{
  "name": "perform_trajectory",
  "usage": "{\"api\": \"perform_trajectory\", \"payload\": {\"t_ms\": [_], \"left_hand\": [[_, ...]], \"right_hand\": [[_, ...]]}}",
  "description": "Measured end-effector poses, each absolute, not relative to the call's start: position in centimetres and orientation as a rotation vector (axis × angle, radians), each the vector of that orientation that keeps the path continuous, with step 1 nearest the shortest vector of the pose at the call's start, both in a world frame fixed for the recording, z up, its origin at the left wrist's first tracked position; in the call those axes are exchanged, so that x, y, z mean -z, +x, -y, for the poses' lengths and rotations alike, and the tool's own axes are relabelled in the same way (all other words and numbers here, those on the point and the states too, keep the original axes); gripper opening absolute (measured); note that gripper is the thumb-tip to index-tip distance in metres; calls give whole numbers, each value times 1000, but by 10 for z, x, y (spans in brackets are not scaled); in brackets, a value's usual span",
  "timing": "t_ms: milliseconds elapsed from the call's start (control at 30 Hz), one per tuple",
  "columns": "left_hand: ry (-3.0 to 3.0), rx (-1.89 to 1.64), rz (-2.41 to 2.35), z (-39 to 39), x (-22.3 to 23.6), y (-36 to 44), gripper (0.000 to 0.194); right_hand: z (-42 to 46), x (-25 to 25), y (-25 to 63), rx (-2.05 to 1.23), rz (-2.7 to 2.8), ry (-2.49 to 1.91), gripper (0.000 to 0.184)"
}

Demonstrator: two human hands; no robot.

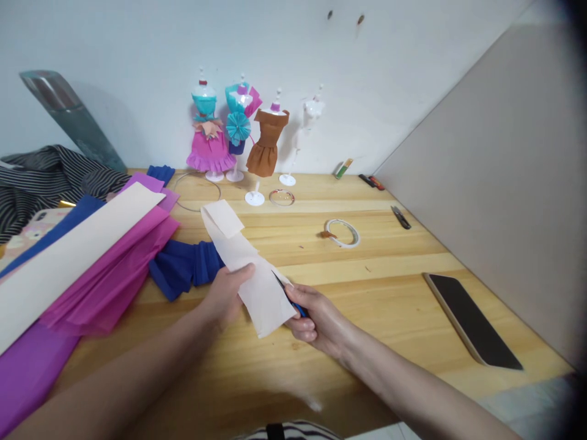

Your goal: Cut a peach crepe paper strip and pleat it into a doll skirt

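Scissors (301, 310) are mostly hidden tbh: the right hand (316, 315) is wrapped around them, so only a bit of blue handle & a dark blade show, idk how far the blades are spread. Left hand (232, 290) pinches the paper strip (268, 299) w/ thumb on top, other fingers mostly out of sight. Stack of coloured sheets (117, 269) left of the strip gets cut off at the edge of view; a patterned thing (39, 232) pokes out from under it, mostly covered.

Strip's pale, thin & smooth afaict, far end folded over on itself. Blue piece (183, 266) just left of it is crinkly. Ring-shaped tape roll (357, 235) is right of the strip w/ a brown scrap (327, 234) at its rim, dark-screened phone (474, 321) further right. Small dress forms (313, 110) stand beyond the strip, one in a brown dress (270, 137).

Strip itself is btwn both hands over the wood table (389, 293), blade overlapping its right side.
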State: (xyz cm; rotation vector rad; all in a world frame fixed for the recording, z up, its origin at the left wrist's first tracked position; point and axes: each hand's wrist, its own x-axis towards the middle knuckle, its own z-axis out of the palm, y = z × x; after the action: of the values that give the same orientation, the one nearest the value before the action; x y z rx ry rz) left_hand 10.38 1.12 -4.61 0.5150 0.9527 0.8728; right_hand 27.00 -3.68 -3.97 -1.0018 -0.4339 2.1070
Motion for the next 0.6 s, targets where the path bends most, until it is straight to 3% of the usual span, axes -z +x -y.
{"api": "perform_trajectory", "payload": {"t_ms": [600], "left_hand": [[551, -822, -892, -7, 48, 105, 38]], "right_hand": [[32, 38, 269, -2194, 326, -1051, 37]]}}
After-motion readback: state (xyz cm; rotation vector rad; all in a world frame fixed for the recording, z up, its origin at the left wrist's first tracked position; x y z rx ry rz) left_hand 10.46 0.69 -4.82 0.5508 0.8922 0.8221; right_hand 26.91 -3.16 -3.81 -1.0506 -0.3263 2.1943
